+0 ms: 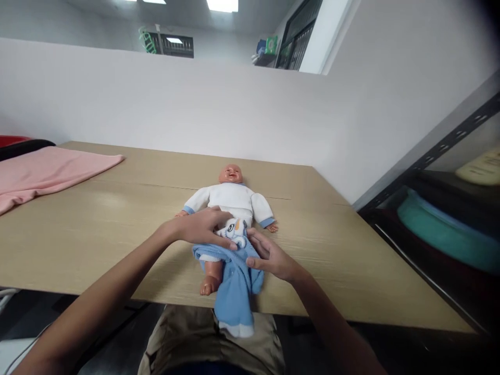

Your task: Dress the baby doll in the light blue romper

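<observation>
The left hand (pixel 201 227) and right hand (pixel 276 259) grip the blue pants (pixel 235 297) between them, the doll's (pixel 230 197) white-clad torso lying just beyond both on the counter (pixel 336 265).

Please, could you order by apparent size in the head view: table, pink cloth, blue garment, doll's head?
1. Table
2. Pink cloth and blue garment: too alike to rank; the garment is nearer the camera
3. Doll's head

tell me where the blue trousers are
In the head view, the blue trousers sit below centre, over the doll's legs, between the left hand and the right hand, one blue leg overhanging the table.
</observation>
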{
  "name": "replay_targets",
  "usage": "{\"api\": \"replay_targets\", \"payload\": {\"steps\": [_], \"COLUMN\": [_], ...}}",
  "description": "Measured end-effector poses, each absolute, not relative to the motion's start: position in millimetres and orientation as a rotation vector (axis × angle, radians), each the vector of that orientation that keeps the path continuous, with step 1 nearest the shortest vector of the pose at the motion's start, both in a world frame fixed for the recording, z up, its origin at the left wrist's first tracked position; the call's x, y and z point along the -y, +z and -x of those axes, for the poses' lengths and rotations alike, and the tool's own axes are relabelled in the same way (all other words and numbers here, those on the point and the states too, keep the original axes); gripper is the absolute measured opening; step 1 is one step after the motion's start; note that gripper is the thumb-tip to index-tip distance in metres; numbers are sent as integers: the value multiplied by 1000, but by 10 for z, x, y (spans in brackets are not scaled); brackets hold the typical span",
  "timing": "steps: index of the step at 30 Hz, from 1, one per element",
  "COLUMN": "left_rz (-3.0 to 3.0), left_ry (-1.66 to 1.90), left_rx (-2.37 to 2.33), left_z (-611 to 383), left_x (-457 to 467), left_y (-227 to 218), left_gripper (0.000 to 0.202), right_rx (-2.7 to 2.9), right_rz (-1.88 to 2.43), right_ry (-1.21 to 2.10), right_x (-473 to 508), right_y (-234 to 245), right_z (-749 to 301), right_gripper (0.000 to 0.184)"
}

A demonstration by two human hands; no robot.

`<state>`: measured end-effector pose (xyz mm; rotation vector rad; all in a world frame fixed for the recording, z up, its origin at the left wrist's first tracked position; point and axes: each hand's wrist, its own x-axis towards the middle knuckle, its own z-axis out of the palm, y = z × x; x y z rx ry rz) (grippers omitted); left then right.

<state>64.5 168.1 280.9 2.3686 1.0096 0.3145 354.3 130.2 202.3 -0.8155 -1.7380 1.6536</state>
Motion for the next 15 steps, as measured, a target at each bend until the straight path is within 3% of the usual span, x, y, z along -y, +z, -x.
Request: {"api": "replay_targets", "payload": {"steps": [2, 8, 15], "left_rz": [-2375, -2100, -2002], "left_ry": [129, 127, 101], "left_rx": [-897, -536, -539], "left_z": [-758, -806, -894], "left_x": [-1846, -2025, -2000], "left_y": [2881, 2838, 2685], "left_gripper": [60, 39, 49], "right_rx": [1778, 1921, 1632], "right_rz": [854, 998, 994], "right_ry": [1591, 1455, 1513], "right_x": [-1274, -1205, -1221], "right_y": [2034, 2129, 2086], "right_z": [-3596, -3790, -3706], "right_gripper": [87, 54, 62]}}
